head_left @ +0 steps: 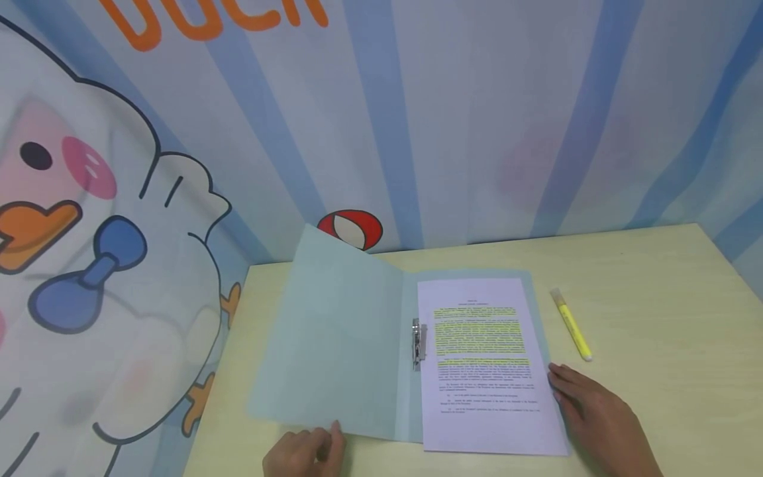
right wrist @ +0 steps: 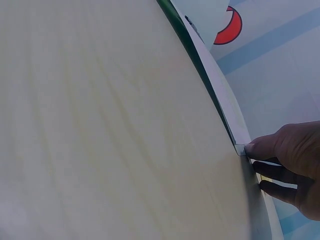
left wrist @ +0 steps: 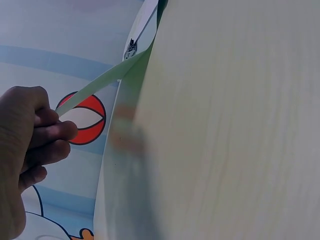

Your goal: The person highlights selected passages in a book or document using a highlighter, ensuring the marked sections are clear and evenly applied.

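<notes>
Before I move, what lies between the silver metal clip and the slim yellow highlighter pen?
In the head view, the white printed paper sheet, then a narrow right margin of the pale blue folder, then bare pale wooden tabletop.

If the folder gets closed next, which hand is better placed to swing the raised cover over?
Probably the left: the left hand pinches the raised cover, while the right hand is at the folder's opposite edge, beside the printed page.

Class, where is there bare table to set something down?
Free: the table between the yellow highlighter and right edge; strips left of, and in front of, the open folder. Crowded: just right of the paper, where the right hand and highlighter lie.
</notes>
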Action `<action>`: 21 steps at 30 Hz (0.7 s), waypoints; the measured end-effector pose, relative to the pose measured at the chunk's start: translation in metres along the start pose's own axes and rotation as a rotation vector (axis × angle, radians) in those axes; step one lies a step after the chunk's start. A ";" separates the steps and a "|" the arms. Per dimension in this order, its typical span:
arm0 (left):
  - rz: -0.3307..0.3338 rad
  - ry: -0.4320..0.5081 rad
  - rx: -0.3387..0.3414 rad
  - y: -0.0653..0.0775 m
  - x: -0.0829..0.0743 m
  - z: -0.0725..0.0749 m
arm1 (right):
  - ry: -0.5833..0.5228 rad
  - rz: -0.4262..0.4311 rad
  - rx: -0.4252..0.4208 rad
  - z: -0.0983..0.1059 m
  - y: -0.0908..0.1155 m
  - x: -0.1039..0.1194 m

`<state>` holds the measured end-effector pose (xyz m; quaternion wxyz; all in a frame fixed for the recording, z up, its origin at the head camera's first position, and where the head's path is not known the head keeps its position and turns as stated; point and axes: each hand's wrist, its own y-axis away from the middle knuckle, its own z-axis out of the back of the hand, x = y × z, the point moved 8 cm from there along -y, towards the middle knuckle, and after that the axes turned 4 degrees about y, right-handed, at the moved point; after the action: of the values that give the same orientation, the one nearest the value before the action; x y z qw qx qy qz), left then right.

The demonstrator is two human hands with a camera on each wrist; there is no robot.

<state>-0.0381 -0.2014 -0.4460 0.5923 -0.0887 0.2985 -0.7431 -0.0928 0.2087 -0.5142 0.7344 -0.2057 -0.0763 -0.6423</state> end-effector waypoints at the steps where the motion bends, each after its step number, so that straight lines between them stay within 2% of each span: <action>1: -0.001 -0.009 -0.004 0.000 0.000 0.000 | -0.004 -0.001 0.001 0.000 0.000 0.000; 8: 0.003 -0.020 -0.018 0.000 0.001 0.001 | 0.009 0.000 -0.019 0.002 0.000 0.001; 15: 0.060 -0.036 0.031 -0.001 0.003 -0.001 | -0.006 0.001 -0.022 0.003 0.000 0.001; 21: 0.090 -0.047 0.040 0.001 0.006 -0.004 | -0.002 0.008 -0.034 0.004 0.001 0.001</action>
<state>-0.0414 -0.2060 -0.4511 0.6336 -0.0808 0.2732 -0.7193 -0.0913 0.2091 -0.5106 0.7334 -0.2189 -0.0652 -0.6403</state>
